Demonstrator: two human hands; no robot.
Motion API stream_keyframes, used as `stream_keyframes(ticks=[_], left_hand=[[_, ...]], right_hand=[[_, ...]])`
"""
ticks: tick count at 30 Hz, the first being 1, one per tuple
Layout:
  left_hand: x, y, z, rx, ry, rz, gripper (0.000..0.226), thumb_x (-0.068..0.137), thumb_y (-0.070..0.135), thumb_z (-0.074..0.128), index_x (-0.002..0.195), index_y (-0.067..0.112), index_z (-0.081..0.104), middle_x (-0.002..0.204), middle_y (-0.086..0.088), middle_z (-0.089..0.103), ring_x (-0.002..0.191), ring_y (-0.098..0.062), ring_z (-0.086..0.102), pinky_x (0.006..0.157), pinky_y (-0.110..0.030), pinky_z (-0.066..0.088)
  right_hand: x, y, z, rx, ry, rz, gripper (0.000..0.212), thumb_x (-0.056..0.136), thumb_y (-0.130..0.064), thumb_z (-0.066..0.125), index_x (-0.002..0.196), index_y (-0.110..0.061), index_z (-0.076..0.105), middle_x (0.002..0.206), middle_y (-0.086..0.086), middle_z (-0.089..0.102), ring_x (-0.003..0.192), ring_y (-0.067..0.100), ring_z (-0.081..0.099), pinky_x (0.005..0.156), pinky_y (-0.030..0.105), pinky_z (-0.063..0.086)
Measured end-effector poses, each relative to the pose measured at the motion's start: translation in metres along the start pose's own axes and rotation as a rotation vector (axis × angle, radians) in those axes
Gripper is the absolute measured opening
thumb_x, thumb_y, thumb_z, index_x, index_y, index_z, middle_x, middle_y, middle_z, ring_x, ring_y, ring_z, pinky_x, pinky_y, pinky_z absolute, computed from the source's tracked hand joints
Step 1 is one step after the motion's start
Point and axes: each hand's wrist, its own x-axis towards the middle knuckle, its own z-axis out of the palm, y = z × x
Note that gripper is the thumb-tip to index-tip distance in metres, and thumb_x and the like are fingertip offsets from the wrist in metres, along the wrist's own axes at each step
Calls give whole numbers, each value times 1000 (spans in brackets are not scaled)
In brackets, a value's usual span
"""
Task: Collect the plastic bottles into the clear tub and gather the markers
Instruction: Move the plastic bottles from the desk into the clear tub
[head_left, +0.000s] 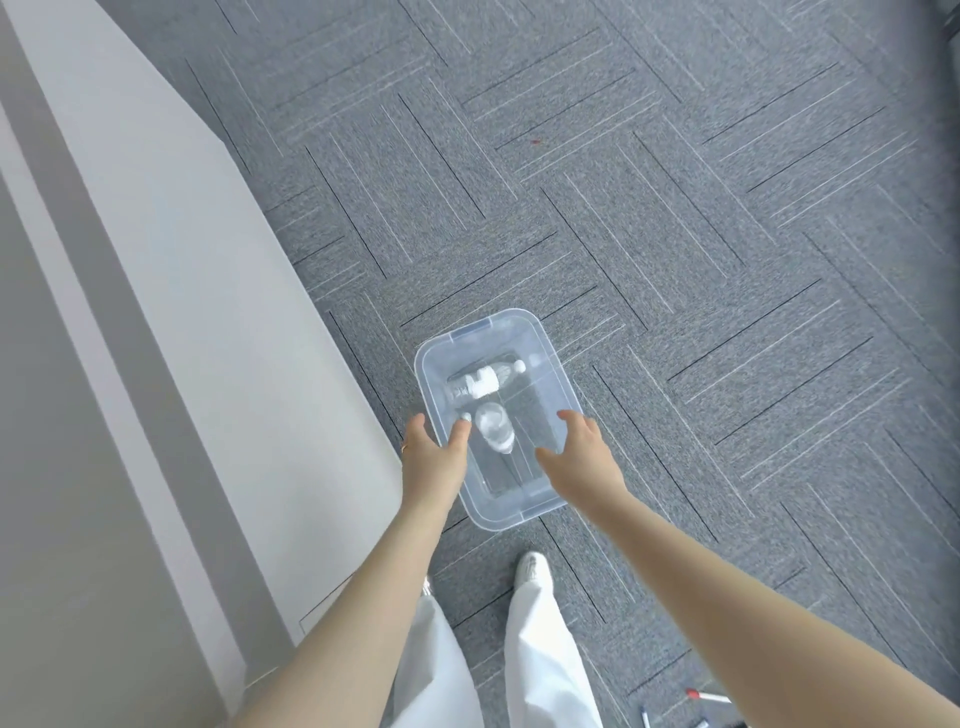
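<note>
A clear tub (551, 358) hangs above the carpet, held between both hands. Inside it lie two clear plastic bottles: one with a white label and cap (485, 380) across the far end, and another (496, 430) nearer me, cap pointing towards me. My left hand (434, 462) straddles the tub's left rim, one finger inside and the others outside. My right hand (587, 457) grips the right rim, thumb inside the tub. Several markers (701, 696), one red-capped, lie on the carpet at the bottom right, partly hidden by my right forearm.
A pale grey wall or panel (156, 312) runs along the whole left side. Grey patterned carpet (675, 208) covers the floor ahead and to the right. My white trousers and a white shoe (532, 569) are below the tub.
</note>
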Motion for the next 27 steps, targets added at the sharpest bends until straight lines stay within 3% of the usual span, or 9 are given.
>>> stream_keyframes(ticks=[5, 10, 12, 14, 16, 18, 22, 27], left_hand=[[-31, -1, -21, -51, -1, 18, 58, 93, 31, 51, 143, 14, 29, 150, -5, 33, 134, -20, 37, 92, -25, 30], [-88, 3, -55, -63, -21, 126, 49, 92, 29, 52, 138, 21, 36, 145, 3, 39, 133, -14, 38, 92, -23, 31], [-113, 4, -72, -13, -8, 210, 46, 93, 29, 51, 137, 22, 38, 144, 6, 40, 134, -11, 37, 96, -20, 29], [-137, 4, -92, 102, 54, 314, 43, 94, 28, 50, 136, 22, 41, 143, 6, 41, 133, -10, 37, 99, -17, 27], [-157, 2, -114, 251, 149, 408, 44, 94, 28, 50, 136, 20, 41, 146, 5, 39, 136, -11, 34, 107, -18, 25], [-175, -5, -140, 395, 249, 437, 49, 93, 33, 49, 139, 22, 37, 150, 7, 33, 139, -11, 28, 114, -24, 20], [-213, -42, -200, 532, 424, 361, 50, 94, 41, 44, 141, 27, 32, 152, 10, 25, 143, -12, 18, 115, -28, 14], [-268, -124, -277, 391, 629, 204, 49, 90, 32, 55, 136, 17, 45, 144, 0, 43, 137, -22, 35, 112, -38, 26]], right_hand=[[-17, -13, -6, -2, 11, -68, 56, 92, -26, 51, 143, -17, 30, 149, 1, 28, 86, 17, 54, 72, 32, 51], [-53, -31, -26, -39, 23, -155, 55, 93, -26, 51, 143, -13, 31, 147, 4, 33, 56, 4, 44, 66, 28, 44], [-77, -48, -35, -80, 25, -204, 54, 93, -26, 52, 142, -13, 32, 146, 3, 33, 63, 6, 51, 69, 29, 46], [-104, -71, -38, -166, 54, -317, 52, 93, -26, 53, 141, -15, 34, 148, 1, 30, 91, 16, 60, 81, 33, 51], [-135, -97, -34, -323, 82, -472, 52, 93, -27, 52, 140, -20, 33, 153, -2, 23, 121, 21, 50, 97, 38, 46], [-167, -124, -25, -461, 76, -633, 53, 93, -31, 49, 142, -23, 31, 155, -4, 18, 135, 21, 35, 108, 35, 35], [-233, -175, 0, -610, 19, -870, 55, 94, -34, 46, 145, -26, 28, 157, -8, 14, 143, 18, 20, 116, 35, 19], [-300, -219, 46, -714, -53, -1105, 54, 94, -35, 47, 145, -27, 29, 156, -9, 13, 143, 18, 20, 118, 36, 19]])
